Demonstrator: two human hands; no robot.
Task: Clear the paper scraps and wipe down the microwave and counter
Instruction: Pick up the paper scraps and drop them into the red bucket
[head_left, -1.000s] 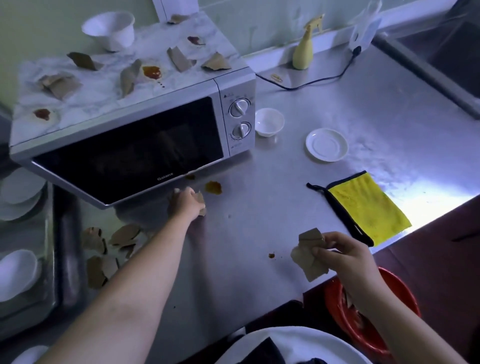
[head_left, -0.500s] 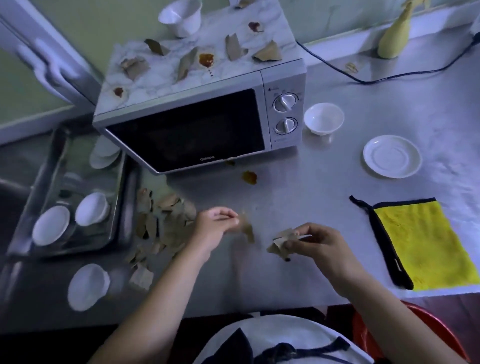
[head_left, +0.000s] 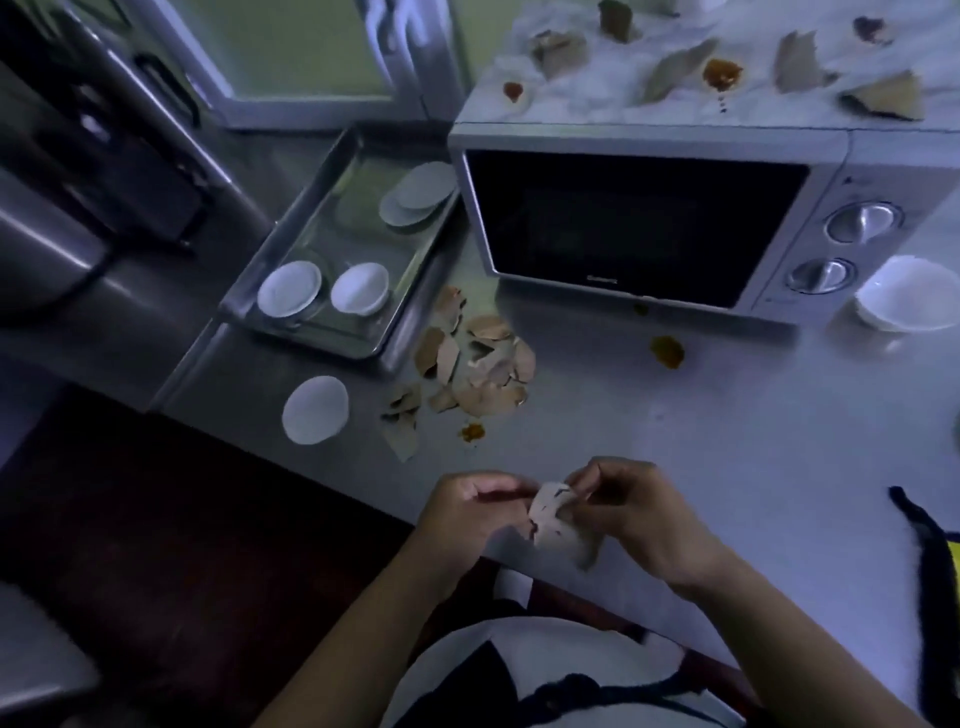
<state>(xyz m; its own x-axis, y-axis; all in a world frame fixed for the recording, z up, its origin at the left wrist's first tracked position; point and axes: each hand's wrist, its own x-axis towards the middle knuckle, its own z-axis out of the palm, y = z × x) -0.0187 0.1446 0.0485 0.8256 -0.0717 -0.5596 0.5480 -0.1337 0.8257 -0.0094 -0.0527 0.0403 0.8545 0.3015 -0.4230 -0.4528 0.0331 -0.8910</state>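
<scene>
a dim steel counter is seen from above, with a microwave set at its back and a metal tray of small white dishes to the left of it. near the counter's front edge, a bunch of gathered scraps is held between both hands, just above the surface. the left hand is curled with its fingertips pinched on the bunch's left edge, and the right hand is closed on its upper right side with thumb and fingers. the bunch is probably held at both sides so that a piece can be passed across and the lot kept together in one hand, leaving the other free for more picking. the rest of the paper lies well apart from the grip: a loose pile is spread on the counter between the tray and the microwave's front corner, beyond the left hand, and more torn pieces are scattered on the microwave's top among brown stains. an orange spot is seen on the counter in front of the door, and the dark-edged cloth lies unused at the right edge, so wiping is judged not yet begun.
</scene>
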